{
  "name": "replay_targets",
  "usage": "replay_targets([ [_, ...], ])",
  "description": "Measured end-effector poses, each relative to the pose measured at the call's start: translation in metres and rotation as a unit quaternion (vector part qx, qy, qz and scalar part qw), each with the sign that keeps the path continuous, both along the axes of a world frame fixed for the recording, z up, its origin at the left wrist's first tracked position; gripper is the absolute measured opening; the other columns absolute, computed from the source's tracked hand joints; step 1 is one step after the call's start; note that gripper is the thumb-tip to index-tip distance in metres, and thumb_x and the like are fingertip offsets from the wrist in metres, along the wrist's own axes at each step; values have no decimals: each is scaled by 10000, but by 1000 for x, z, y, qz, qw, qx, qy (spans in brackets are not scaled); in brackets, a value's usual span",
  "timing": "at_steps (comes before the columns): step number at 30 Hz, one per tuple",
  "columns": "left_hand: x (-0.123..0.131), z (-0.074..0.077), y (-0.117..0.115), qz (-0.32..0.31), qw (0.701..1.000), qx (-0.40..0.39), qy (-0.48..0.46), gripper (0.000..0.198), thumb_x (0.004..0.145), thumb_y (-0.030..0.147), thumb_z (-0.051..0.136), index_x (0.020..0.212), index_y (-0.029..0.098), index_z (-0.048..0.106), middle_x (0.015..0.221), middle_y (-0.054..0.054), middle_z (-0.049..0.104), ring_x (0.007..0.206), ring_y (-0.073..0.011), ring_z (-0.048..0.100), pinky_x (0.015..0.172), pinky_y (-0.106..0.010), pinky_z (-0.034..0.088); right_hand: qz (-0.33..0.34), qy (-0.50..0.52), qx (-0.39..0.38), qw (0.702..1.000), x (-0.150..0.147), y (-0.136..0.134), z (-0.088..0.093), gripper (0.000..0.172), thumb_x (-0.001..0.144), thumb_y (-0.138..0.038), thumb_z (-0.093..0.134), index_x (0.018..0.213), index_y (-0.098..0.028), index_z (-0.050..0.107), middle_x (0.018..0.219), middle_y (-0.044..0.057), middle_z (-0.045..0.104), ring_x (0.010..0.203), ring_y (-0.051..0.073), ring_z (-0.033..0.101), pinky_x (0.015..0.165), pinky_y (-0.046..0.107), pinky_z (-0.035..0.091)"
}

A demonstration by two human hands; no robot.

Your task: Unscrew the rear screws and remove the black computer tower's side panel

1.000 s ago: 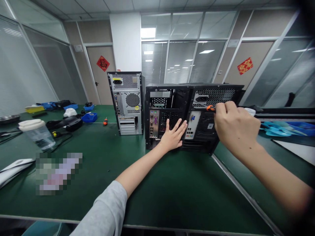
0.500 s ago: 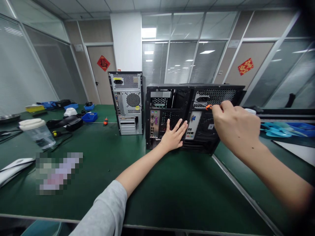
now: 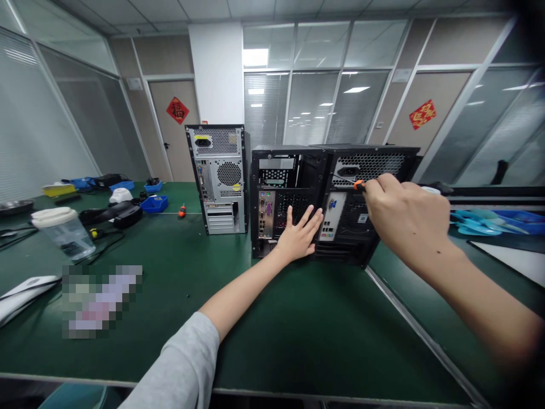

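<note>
A black computer case [image 3: 298, 165] stands rear side toward me on the green table [image 3: 183, 284], and a second black case [image 3: 374, 162] is pressed against its right side. My left hand [image 3: 300, 236] lies flat on the back panel, fingers spread. My right hand [image 3: 406, 218] is closed round an orange-handled screwdriver [image 3: 359, 184], whose thin shaft points left at the upper rear of the right-hand case.
A silver-backed computer case [image 3: 219, 176] stands to the left. Further left lie blue trays [image 3: 155, 203], dark tools, a small orange screwdriver [image 3: 182, 211] and a clear lidded container [image 3: 63, 230]. Blue items [image 3: 489, 221] sit on the right-hand table. A seam [image 3: 409, 324] divides the tables.
My right hand with the screwdriver has shifted slightly to the left along the rear of the case. My left hand stays flat on the panel.
</note>
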State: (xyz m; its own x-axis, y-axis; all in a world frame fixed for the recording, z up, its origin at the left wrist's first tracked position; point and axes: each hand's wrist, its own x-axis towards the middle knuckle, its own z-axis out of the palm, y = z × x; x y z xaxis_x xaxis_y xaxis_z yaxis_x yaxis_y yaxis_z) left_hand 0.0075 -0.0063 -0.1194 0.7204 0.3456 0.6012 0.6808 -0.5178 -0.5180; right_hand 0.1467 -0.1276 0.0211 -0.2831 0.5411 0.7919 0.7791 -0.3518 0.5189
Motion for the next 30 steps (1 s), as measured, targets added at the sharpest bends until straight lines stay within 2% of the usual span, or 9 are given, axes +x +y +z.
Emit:
replay_targets([
  [10, -1, 1, -1, 2, 1000, -2, 0, 813, 859, 466, 450, 1526, 68, 211, 1622, -91, 107, 1457, -325, -226, 1096, -750, 113, 9, -2, -12, 1000, 4, 1, -2, 274, 923, -195, 409, 700, -159, 563, 659, 31, 607, 537, 164, 564, 418, 252, 123],
  [20, -1, 2, -3, 6, 1000, -5, 4, 816, 861, 476, 457, 1527, 75, 210, 1622, -96, 96, 1466, -337, -191, 1098, -749, 103, -12, 40, -61, 997, 1, 0, 1, 222, 889, -180, 452, 722, -136, 593, 694, 51, 628, 554, 170, 597, 424, 254, 132],
  [24, -1, 2, -3, 11, 1000, -7, 9, 818, 859, 484, 468, 1528, 87, 215, 1622, -95, 91, 1464, -340, -193, 1100, -745, 100, -5, 55, -67, 996, 0, -1, 3, 211, 863, -156, 455, 716, -130, 605, 693, 61, 633, 521, 152, 563, 433, 252, 126],
  [30, -1, 4, -5, 7, 1000, -12, 7, 810, 860, 471, 471, 1525, 81, 223, 1621, -103, 99, 1471, -350, -160, 1099, -746, 103, 17, 57, -49, 997, 2, 1, 0, 258, 857, -165, 412, 693, -137, 610, 663, 64, 619, 439, 125, 432, 441, 257, 124],
])
